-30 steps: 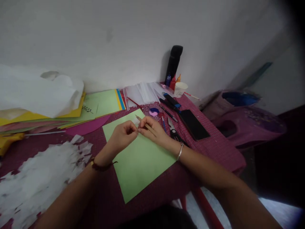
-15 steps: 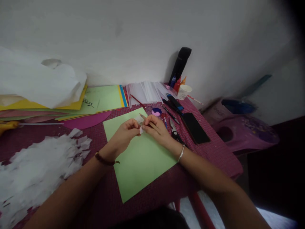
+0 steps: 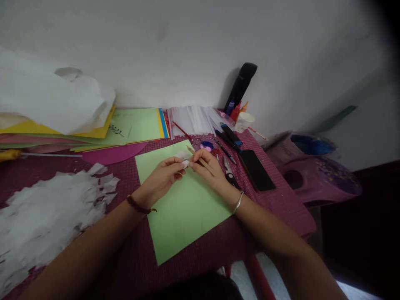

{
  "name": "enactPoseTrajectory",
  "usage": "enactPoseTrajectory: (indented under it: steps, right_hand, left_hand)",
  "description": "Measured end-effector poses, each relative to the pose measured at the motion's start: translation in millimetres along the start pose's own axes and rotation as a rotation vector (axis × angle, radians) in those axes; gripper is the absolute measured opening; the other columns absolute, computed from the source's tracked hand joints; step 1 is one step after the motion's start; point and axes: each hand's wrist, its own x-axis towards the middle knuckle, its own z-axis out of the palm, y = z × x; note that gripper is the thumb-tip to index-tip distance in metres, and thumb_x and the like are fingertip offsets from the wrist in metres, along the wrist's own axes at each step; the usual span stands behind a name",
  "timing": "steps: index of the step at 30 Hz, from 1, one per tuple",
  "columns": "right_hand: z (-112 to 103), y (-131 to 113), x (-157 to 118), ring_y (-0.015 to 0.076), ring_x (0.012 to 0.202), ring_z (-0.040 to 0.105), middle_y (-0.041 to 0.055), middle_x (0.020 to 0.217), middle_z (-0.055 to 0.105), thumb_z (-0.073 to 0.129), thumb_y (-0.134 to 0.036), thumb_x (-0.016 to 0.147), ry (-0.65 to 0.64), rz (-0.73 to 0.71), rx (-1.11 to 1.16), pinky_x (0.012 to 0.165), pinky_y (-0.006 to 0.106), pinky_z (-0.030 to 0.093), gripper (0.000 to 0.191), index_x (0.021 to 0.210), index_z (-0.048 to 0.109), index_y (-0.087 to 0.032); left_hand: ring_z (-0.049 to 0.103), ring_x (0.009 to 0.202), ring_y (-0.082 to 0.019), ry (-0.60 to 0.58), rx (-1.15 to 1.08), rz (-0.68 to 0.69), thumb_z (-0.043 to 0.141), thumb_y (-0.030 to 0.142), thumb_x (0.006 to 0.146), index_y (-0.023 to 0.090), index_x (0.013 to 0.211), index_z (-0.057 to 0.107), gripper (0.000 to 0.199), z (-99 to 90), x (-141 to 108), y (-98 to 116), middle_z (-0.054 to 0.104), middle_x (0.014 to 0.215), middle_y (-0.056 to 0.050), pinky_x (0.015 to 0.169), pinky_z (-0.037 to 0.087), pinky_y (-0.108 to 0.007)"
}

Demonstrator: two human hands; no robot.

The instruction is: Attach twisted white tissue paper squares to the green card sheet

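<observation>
Over a pale green sheet of paper [image 3: 184,221], my left hand [image 3: 160,180] pinches a small piece of white paper [image 3: 185,163] between thumb and fingertips. My right hand [image 3: 212,171] is closed around a pencil [image 3: 191,149], whose pointed end sticks out up and to the left. The right fingertips are beside the white piece; I cannot tell whether they grip it too. Another whitish scrap lies on the sheet just behind the hands, partly hidden by them.
A heap of white paper pieces [image 3: 46,216] spreads at the left. Behind it are coloured sheets [image 3: 140,125] and a yellow-handled screwdriver [image 3: 11,155]. On the right lie scissors [image 3: 230,177], a black phone [image 3: 256,171] and a cutter [image 3: 231,134], near a white cup [image 3: 245,121].
The white paper piece has turned and shows more above my left fingers. My left thumb has straightened along it. The view has shifted slightly; the right hand keeps the pencil.
</observation>
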Motion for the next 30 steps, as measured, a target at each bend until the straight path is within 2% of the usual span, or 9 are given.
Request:
enactPoseTrajectory:
  steps: [4,7,10,14,20,26,30]
  right_hand:
    - [-9,5,7,0.0108,0.064,0.053,-0.0008,0.078,0.06,0.059,-0.034,0.084,0.028,0.034,0.041,0.062,0.027,0.042,0.014,0.088,0.057,-0.02]
    - [-19,10,13,0.0102,0.054,0.049,-0.0017,0.068,0.058,0.047,-0.045,0.091,0.088,0.051,0.056,0.052,0.025,0.038,0.03,0.098,0.062,-0.02]
    - [-23,16,17,0.0093,0.051,0.044,-0.0019,0.063,0.055,0.045,-0.05,0.091,0.046,0.064,-0.055,0.048,0.025,0.033,0.038,0.089,0.066,-0.018]
    - [-18,24,19,0.0104,0.055,0.049,-0.0016,0.064,0.057,0.053,-0.047,0.087,-0.011,0.077,-0.158,0.053,0.025,0.039,0.031,0.082,0.063,-0.018]
    - [-14,34,21,0.0133,0.06,0.055,-0.0007,0.069,0.059,0.051,-0.042,0.086,-0.044,0.069,-0.207,0.058,0.028,0.046,0.022,0.086,0.057,-0.021]
    - [-18,32,19,0.0154,0.061,0.057,0.0001,0.067,0.058,0.046,-0.032,0.088,0.008,-0.01,-0.45,0.058,0.029,0.044,0.018,0.084,0.058,-0.02]
    - [-21,29,19,0.0154,0.058,0.056,-0.0001,0.064,0.057,0.046,-0.031,0.087,0.034,0.018,-0.477,0.056,0.028,0.043,0.017,0.085,0.059,-0.019]
  left_hand:
    - [0.05,0.055,-0.006,0.059,0.002,0.147,0.074,0.016,0.063,0.016,0.056,0.055,0.021,-9.2,5,14,0.055,0.056,0.003,0.052,0.036,-0.019]
    - [0.05,0.054,-0.006,0.139,0.012,0.24,0.074,0.015,0.062,0.016,0.056,0.053,0.022,-25.9,13,24,0.055,0.054,0.004,0.051,0.037,-0.018]
    - [0.052,0.056,-0.007,0.207,0.039,0.23,0.075,0.014,0.061,0.016,0.065,0.059,0.017,-46.1,23,24,0.059,0.061,0.003,0.054,0.04,-0.019]
    - [0.054,0.059,-0.007,0.242,0.079,0.199,0.076,0.015,0.06,0.016,0.068,0.061,0.017,-62.3,32,14,0.061,0.064,0.002,0.057,0.042,-0.021]
    - [0.052,0.058,-0.008,0.238,0.163,0.237,0.074,0.018,0.061,0.016,0.067,0.062,0.013,-60.2,32,8,0.058,0.062,0.002,0.057,0.041,-0.022]
    - [0.051,0.057,-0.009,0.236,0.202,0.242,0.072,0.019,0.063,0.016,0.067,0.061,0.012,-59.9,32,8,0.056,0.06,0.001,0.057,0.04,-0.023]
    - [0.051,0.056,-0.009,0.23,0.234,0.252,0.071,0.019,0.064,0.017,0.067,0.062,0.01,-63.6,36,5,0.057,0.06,0.001,0.057,0.039,-0.023]
